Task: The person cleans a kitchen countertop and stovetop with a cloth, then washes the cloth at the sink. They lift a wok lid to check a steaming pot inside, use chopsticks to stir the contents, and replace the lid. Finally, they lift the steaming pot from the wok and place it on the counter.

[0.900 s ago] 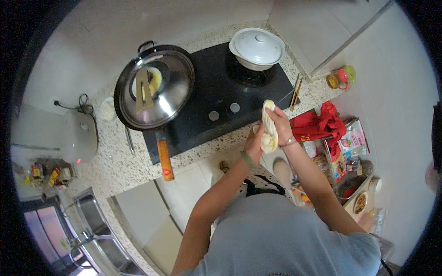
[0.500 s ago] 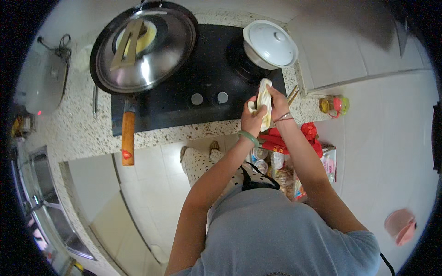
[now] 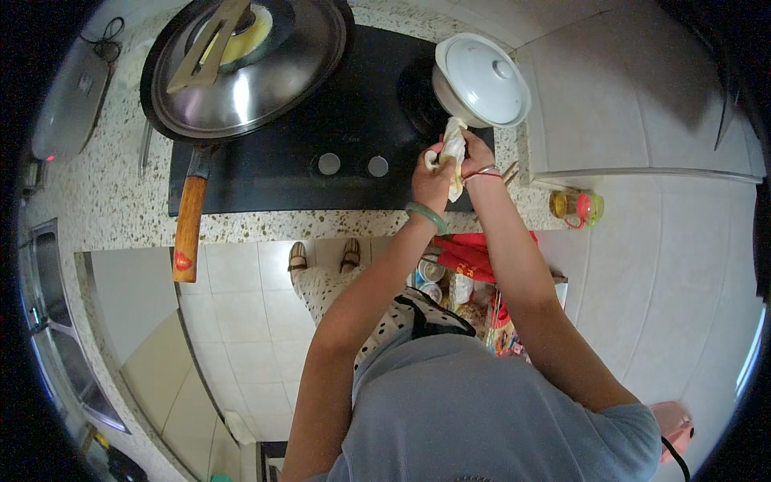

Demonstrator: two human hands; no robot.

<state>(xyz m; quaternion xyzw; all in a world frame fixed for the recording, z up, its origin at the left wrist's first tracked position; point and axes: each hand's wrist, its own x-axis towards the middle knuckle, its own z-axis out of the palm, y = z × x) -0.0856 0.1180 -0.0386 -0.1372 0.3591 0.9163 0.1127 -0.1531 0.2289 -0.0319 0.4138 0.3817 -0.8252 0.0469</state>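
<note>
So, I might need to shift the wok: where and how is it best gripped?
Probably take the wok by its wooden handle, coming from the person's side: the long, straight handle juts past the counter's front edge.

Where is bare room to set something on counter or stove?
Front counter between sink and stove is bare; so is stove between wok and white pot. Crowded: right front, where left hand and right hand hold a pale bundle.

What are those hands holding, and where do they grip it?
The left hand and right hand hold a bunched, whitish cloth around its middle, its ends showing above and below.
</note>
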